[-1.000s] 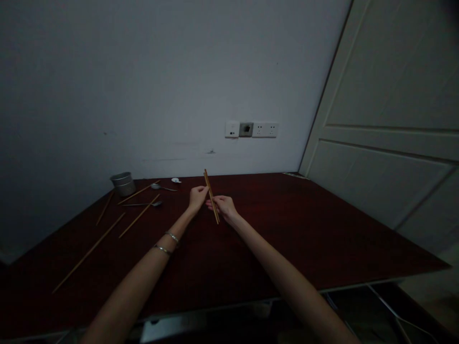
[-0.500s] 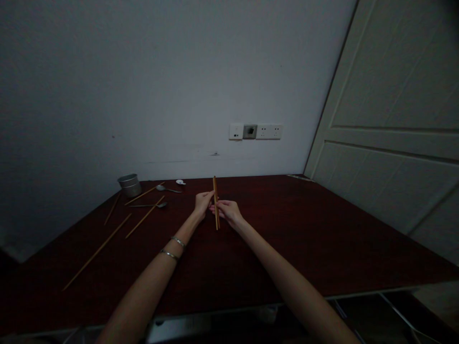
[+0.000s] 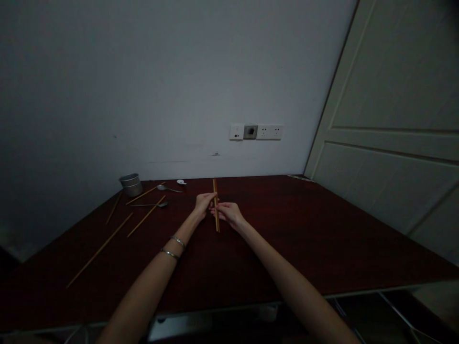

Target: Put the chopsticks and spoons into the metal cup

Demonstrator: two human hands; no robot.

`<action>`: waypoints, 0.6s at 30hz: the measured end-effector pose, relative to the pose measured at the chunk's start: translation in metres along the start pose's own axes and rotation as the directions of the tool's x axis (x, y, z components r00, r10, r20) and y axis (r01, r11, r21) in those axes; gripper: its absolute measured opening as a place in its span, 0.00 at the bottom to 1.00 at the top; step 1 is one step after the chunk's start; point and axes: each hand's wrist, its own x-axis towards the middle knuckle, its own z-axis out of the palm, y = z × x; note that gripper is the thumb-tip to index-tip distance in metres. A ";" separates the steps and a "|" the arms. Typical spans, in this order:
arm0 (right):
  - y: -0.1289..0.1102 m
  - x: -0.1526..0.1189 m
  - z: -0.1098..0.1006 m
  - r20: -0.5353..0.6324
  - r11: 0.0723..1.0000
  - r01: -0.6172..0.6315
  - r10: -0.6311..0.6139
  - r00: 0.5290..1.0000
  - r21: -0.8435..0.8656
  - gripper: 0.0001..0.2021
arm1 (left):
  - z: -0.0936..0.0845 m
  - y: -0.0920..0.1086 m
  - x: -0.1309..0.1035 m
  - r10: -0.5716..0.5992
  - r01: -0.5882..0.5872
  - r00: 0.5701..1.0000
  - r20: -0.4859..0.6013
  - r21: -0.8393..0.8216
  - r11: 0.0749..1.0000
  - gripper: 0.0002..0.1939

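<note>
Both of my hands are closed on a pair of wooden chopsticks (image 3: 217, 220), which stand nearly upright side by side over the middle of the table. My left hand (image 3: 204, 202) pinches them a little above the middle, with silver bangles on that wrist. Just below and to the right, my right hand (image 3: 228, 212) holds the same pair between thumb and fingers. Some of the fingers of each hand are hidden behind the sticks and the other hand.
On the dark red table (image 3: 304, 239), several loose chopsticks (image 3: 100, 250) lie at the left, near two metal spoons (image 3: 163, 204) and a metal cup (image 3: 131, 185). A small white spoon-like item (image 3: 181, 182) lies by the wall. Wall sockets (image 3: 263, 132) are behind.
The held chopsticks have come down slightly and their tops look more level with each other. Both hands keep their hold, and the view has shifted a little.
</note>
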 end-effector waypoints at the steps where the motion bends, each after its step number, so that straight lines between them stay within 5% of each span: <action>1: 0.000 0.000 0.000 -0.003 1.000 -0.004 0.004 1.000 -0.007 0.04 | 0.000 0.000 0.000 -0.006 0.006 1.000 0.000 -0.012 1.000 0.16; 18: 0.009 0.017 -0.013 -0.119 0.965 -0.076 0.048 0.992 -0.250 0.10 | -0.004 -0.008 -0.003 -0.144 0.139 0.989 0.045 0.090 0.986 0.09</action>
